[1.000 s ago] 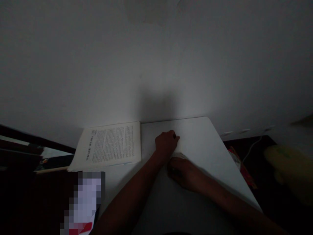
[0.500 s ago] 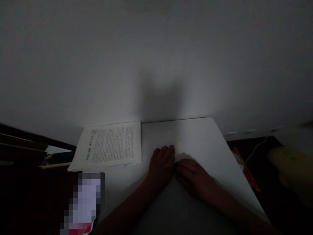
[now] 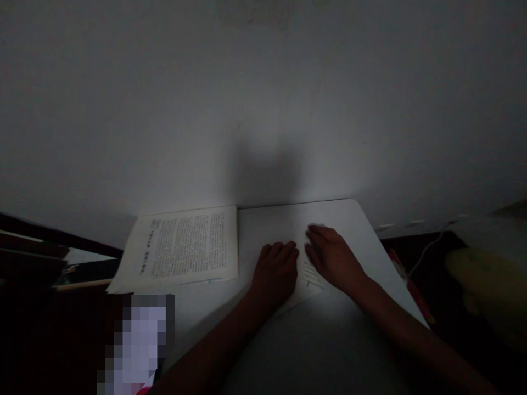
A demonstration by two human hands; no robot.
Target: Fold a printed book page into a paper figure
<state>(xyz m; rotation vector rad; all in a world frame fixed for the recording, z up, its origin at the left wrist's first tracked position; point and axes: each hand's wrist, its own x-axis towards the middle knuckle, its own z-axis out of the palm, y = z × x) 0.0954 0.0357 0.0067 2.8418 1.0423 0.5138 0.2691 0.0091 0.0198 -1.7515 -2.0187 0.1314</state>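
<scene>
Between my hands on the white table lies a white sheet of paper (image 3: 313, 275) with a few dark lines; the rest of it is hard to make out in the dim light. My left hand (image 3: 275, 271) rests palm down on the left part of the sheet, fingers bent and close together, pressing it down. To the right, my right hand (image 3: 335, 258) reaches over the sheet's upper right side. Its fingers stretch forward with the thumb apart, and nothing shows in its grasp. Left of both hands lies a printed booklet (image 3: 189, 247).
The white table (image 3: 349, 219) meets a grey wall (image 3: 263, 82) at the back, where a shadow falls. A pixelated pale object (image 3: 138, 345) is at the lower left. On the right are a white cable (image 3: 428, 249) and a blurred yellowish object (image 3: 481, 285).
My right hand has moved away from my left hand, forward and to the right, and its fingers have straightened. Lines on the sheet now show. My left hand has stayed nearly in place.
</scene>
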